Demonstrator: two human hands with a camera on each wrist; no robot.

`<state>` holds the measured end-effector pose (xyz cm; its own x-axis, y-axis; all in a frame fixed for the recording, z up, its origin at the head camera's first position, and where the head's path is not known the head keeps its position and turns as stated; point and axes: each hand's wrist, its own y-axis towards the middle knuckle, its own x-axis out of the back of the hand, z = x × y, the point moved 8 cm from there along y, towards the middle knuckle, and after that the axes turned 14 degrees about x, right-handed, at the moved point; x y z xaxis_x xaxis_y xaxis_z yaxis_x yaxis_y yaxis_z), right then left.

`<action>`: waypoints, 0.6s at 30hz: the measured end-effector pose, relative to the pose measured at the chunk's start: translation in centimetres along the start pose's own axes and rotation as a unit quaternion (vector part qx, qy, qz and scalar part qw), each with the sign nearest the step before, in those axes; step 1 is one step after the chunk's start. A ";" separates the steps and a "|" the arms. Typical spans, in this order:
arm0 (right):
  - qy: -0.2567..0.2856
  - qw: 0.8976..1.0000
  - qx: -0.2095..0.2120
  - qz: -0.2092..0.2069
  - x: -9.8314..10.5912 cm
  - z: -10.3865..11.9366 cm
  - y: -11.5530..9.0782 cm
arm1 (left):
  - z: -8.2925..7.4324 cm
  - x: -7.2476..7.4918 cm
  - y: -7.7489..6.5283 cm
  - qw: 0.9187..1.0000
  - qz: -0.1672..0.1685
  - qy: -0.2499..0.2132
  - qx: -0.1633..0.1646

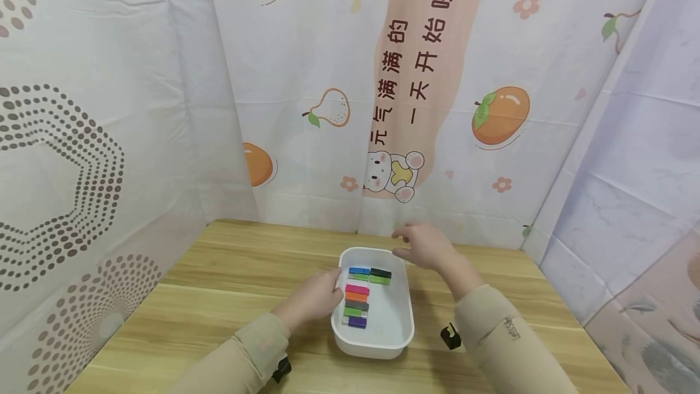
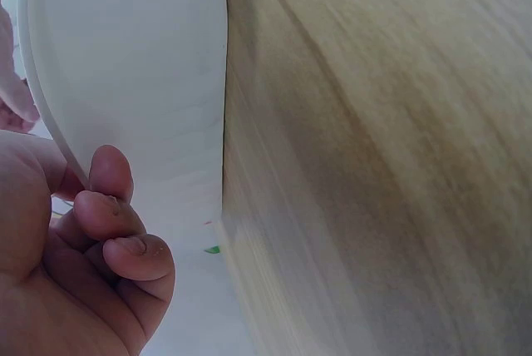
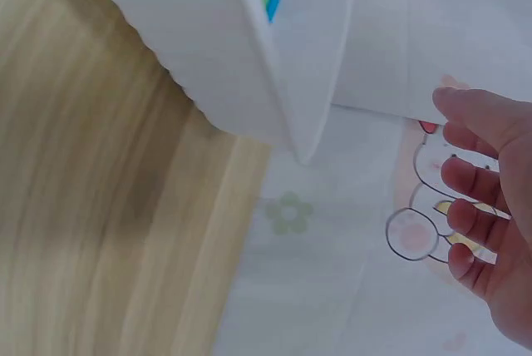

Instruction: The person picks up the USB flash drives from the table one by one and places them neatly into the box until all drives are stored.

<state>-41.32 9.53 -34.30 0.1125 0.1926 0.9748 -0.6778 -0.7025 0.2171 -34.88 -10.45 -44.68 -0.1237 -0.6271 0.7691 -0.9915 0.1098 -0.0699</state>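
A white plastic tray (image 1: 391, 324) with rounded corners sits on the wooden table. Along its left part lie several small USB flash drives (image 1: 357, 289) in blue, green, pink, orange, grey and purple; a black one (image 1: 380, 273) is beside them near the far end. My left hand (image 1: 316, 297) pinches the tray's left rim, thumb inside and fingertips (image 2: 125, 216) against the outer wall. My right hand (image 1: 426, 247) hovers near the far right corner of the tray, apart from it. Its fingers are loosely bent, and the right wrist view shows nothing held.
The wooden table (image 1: 235, 278) extends to both sides of the tray. A white curtain (image 1: 306, 47) printed with fruit and lettering hangs behind the table's far edge, and more patterned cloth (image 1: 65, 138) hangs at the left. Both forearms wear black wrist mounts (image 1: 451, 337).
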 end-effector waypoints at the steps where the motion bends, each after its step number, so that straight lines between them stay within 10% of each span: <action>1: -0.001 1.000 0.002 -0.005 0.4 0.0 -0.1 | 0.0 0.0 0.0 1.000 0.000 0.000 0.000; 18: 0.040 0.997 -0.003 -0.064 3.6 -3.6 -3.1 | 0.4 -0.3 0.4 1.000 0.006 0.005 0.005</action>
<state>-41.46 14.87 -31.64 0.1410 0.3351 0.9316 -0.6663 -0.6638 0.3396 -35.24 -10.53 -45.20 -0.1356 -0.6173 0.7749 -0.9902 0.1098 -0.0858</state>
